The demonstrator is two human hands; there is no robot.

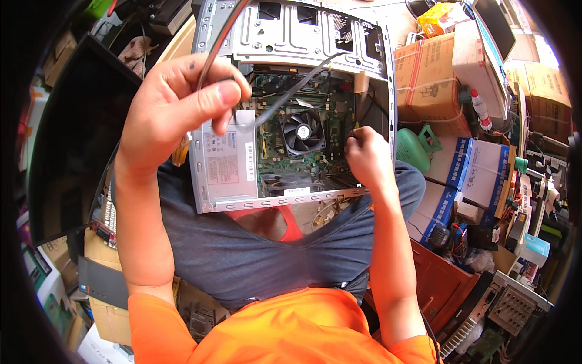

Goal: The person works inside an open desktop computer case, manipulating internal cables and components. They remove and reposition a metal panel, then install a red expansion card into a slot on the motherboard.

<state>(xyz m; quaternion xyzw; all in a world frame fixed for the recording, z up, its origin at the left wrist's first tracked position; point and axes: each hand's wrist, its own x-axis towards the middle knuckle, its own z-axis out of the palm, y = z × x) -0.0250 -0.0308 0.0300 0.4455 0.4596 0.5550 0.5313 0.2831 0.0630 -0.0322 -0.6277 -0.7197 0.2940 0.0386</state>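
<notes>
An opened desktop computer case [295, 200] rests across the person's knees, its inside showing. My left hand [195, 98] is raised over the power supply unit [229, 159], thumb and fingers closed on a thin dark cable [223, 34]. A blurred grey cable [295, 86] slants over the motherboard [336, 123]. At the middle of the board sits a black CPU cooling fan [303, 132]. My right hand [368, 152] is inside the case's right side, fingers curled low near the board's edge; its fingertips are hidden, so whether it holds anything does not show.
A dark monitor [77, 136] stands at the left. On the right are cardboard boxes [427, 86], a green plastic container [411, 148], a bottle with a red cap [482, 109] and blue-and-white paper boxes [484, 177]. A red stool [291, 223] shows below the case.
</notes>
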